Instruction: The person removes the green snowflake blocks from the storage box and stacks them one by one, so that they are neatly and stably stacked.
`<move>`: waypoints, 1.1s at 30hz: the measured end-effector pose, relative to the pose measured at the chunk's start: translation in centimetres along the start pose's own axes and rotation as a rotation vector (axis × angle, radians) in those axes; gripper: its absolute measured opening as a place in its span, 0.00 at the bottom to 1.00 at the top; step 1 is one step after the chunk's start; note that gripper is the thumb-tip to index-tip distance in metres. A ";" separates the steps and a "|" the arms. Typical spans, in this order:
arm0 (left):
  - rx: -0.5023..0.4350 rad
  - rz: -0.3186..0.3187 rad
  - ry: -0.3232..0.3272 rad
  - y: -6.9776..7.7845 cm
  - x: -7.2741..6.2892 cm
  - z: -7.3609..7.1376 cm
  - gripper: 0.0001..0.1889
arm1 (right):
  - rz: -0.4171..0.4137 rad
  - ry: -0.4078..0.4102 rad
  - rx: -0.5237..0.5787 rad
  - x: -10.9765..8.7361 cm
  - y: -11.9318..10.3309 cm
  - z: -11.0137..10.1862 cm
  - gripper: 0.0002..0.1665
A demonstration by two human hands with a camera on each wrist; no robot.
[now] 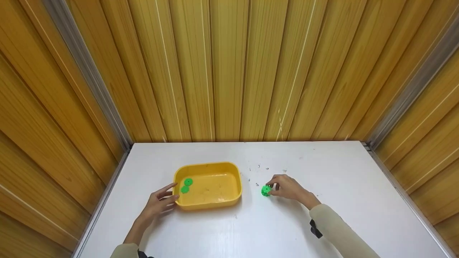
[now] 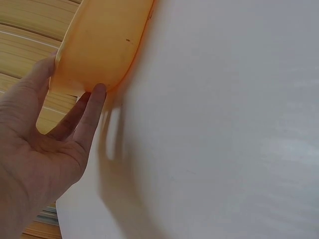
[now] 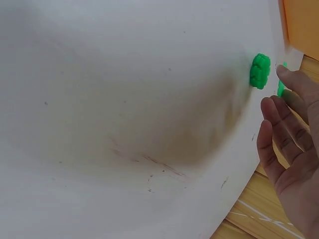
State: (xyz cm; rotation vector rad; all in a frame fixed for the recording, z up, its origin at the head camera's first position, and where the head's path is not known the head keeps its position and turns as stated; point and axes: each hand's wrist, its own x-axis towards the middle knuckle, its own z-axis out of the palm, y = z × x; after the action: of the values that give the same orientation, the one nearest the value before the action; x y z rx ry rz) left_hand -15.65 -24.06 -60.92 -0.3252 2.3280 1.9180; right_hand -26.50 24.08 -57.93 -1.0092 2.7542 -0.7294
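Note:
In the right wrist view my right hand (image 1: 288, 187) pinches a thin green notched disc (image 3: 282, 79), seen edge-on between thumb and finger. Close beside it, a small stack of green notched discs (image 3: 259, 72) stands on the white table; in the head view the fingertips overlap this stack (image 1: 265, 191). My left hand (image 1: 157, 203) reaches to the left end of a yellow plastic tub (image 1: 208, 206), its fingers fairly straight and their tips touching rim and wall. Two green discs, one upper (image 1: 188, 182) and one lower (image 1: 184, 189), lie flat inside the tub near its left wall.
The white table (image 1: 229, 236) meets yellow wood-look panels (image 1: 229, 71) at its back and sides. Metal posts (image 1: 96, 71) mark the corners. Small dark marks (image 1: 267, 168) spot the tabletop right of the tub.

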 end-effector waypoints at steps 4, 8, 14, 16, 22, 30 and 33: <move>0.008 -0.011 0.016 -0.1 0.1 0.1 0.30 | 0.011 -0.006 -0.004 0.0 0.1 0.3 0.16; 0.004 -0.016 0.017 -0.1 0.1 0.1 0.30 | 0.021 -0.010 -0.008 0.1 0.1 0.5 0.17; -0.004 -0.013 0.017 0.0 0.2 0.0 0.30 | 0.023 -0.007 -0.016 0.3 0.1 0.7 0.17; -0.005 -0.013 0.015 0.0 0.2 0.0 0.30 | 0.030 -0.007 -0.018 0.2 0.2 0.8 0.17; 0.002 -0.020 0.009 0.0 0.2 0.0 0.30 | 0.068 -0.011 -0.005 0.0 0.4 1.1 0.17; -0.016 0.020 -0.026 -0.1 0.1 -0.2 0.33 | 0.115 -0.015 0.015 -0.1 0.1 1.4 0.18; -0.011 0.007 -0.007 0.0 0.0 0.0 0.32 | 0.128 -0.018 0.020 -0.2 0.1 1.4 0.18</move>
State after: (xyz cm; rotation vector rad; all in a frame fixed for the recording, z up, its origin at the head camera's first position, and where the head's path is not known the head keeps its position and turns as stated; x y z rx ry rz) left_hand -15.69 -24.10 -60.91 -0.3123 2.3178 1.9329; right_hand -26.04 23.66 -59.17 -0.8221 2.7597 -0.7235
